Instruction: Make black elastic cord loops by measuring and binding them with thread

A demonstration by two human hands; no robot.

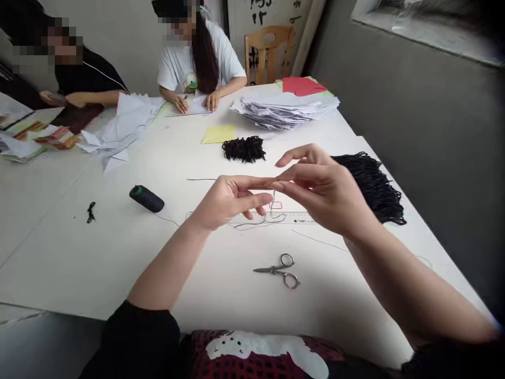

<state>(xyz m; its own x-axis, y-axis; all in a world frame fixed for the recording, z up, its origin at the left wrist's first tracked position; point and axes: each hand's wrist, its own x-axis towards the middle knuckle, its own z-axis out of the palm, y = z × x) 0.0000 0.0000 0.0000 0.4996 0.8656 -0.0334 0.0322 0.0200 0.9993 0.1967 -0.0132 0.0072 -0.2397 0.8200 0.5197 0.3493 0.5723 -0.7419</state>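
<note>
My left hand (232, 200) and my right hand (319, 184) meet above a clear ruler (294, 217). The right thumb and index finger pinch at the tip of the left index finger, on a thin dark thread (273, 202) that hangs down in loops over the ruler. My left hand's thumb stands apart from its index finger, with its other fingers loosely curled. Nearer to me lie small metal scissors (278, 269), blades slightly apart. To the left, a spool of dark thread (147, 198) rests on its side, its loose end trailing right.
Black cord bundles lie at the right (373, 187) and farther back (243, 149), near a yellow paper (218, 134). A small black knot (91, 212) is at left. Paper stacks (286, 110) and two people sit across the white table (197, 302).
</note>
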